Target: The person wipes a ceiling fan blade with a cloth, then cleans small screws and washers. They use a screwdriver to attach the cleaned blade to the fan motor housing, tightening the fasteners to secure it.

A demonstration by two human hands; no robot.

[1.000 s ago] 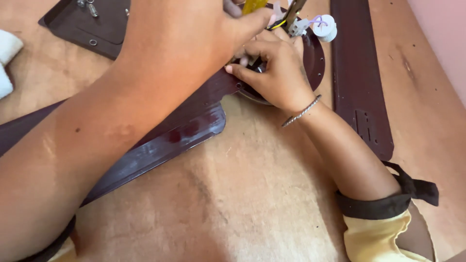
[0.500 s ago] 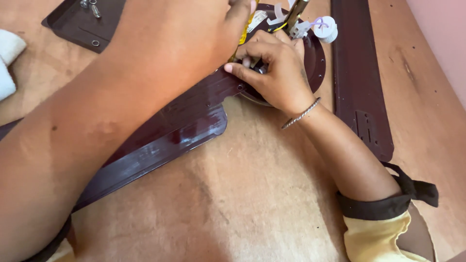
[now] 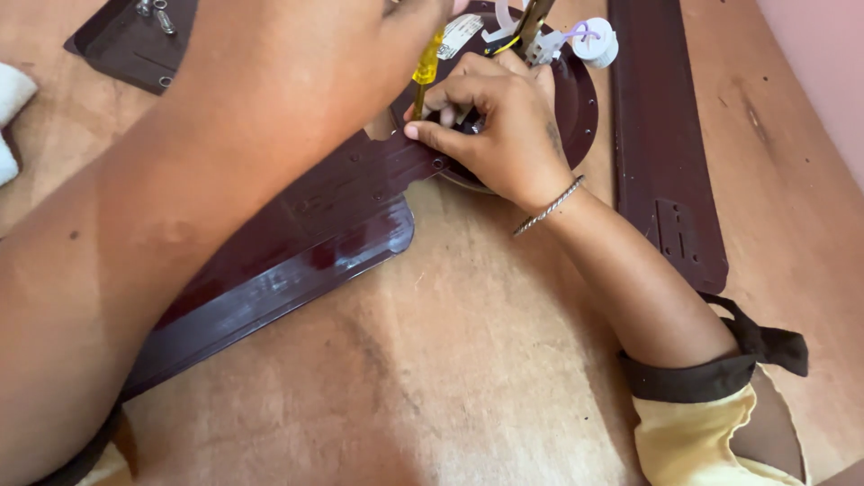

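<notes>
Now a yellow-handled screwdriver [image 3: 427, 70] shows under my left hand [image 3: 409, 27], that grip hidden; my right hand [image 3: 499, 126] pinches the glossy maroon fan blade [image 3: 297, 243] against the round motor housing [image 3: 576, 99]

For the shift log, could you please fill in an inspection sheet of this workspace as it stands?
Surface: bare brown plywood board, scuffed.
Job's things: dark maroon fan blade lying flat, its bracket end at the round dark motor housing; yellow-handled screwdriver upright over the bracket.
Clutter: second maroon blade lying apart on the right; third blade end with loose screws; white cloth at the left edge.
Hands: left hand on the screwdriver, mostly out of frame; right hand pressing on the bracket.
Cables: white wires and connector at the housing.
Surroundings: pink wall.
</notes>
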